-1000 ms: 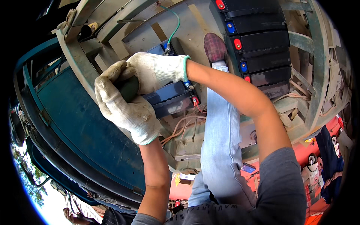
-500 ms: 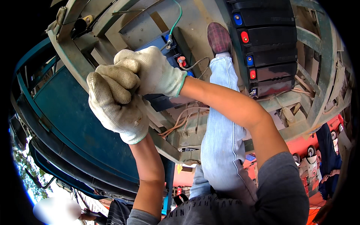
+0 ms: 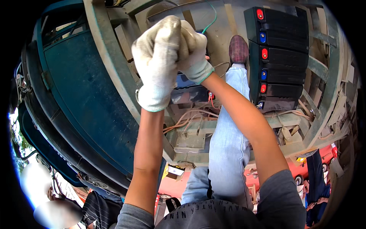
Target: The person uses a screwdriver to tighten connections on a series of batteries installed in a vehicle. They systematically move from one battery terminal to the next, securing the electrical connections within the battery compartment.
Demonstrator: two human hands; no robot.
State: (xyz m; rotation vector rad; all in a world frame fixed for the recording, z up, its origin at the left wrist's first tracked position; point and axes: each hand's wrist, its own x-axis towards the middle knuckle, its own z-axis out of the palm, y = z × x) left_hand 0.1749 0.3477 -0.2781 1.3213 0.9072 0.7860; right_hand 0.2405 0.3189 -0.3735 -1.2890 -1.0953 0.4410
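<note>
My left hand (image 3: 157, 57) and my right hand (image 3: 193, 49), both in soiled off-white knit gloves, press together with fingers closed. What they grip, if anything, is hidden inside the gloves. They are raised over a dark battery (image 3: 190, 93) with a blue top, which they partly cover. A green cable (image 3: 210, 21) runs up from behind my right hand. A red lead (image 3: 211, 97) is attached at the battery's right end.
Black batteries (image 3: 282, 57) with red and blue terminals stand in a row at right. My shoe (image 3: 238, 49) rests inside the metal frame (image 3: 110, 57). A teal panel (image 3: 84, 84) lies left, pale cables (image 3: 194, 113) near the front rail. Other people stand at the lower edges.
Both closed hands have moved right and upward in the picture, staying together. The view has shifted, so the battery row and teal panel appear farther right.
</note>
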